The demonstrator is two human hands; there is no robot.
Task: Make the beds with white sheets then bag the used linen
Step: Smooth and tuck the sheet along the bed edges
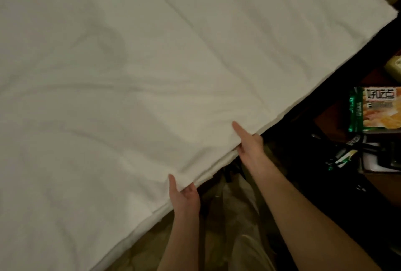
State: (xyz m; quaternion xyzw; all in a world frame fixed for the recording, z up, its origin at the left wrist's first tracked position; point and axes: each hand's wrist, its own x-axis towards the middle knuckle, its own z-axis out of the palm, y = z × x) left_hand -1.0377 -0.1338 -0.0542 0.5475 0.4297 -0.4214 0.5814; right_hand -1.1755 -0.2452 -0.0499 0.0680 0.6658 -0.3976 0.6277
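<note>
Only one thing here carries print: a snack box on the dark shelf at the right, lying at the shelf's far right edge. Across its top runs a white banner with bold dark Chinese characters, apparently "好吃点", though blurred. Smaller lettering on its green side panel is too soft to read.

Lighting is dim and warm, giving the white sheet a greenish-grey cast. Soft shadows mark its creases. The area right of the bed falls into near-black shadow. Overall focus is soft; wide-angle distortion bends the bed edge toward the frame borders.
</note>
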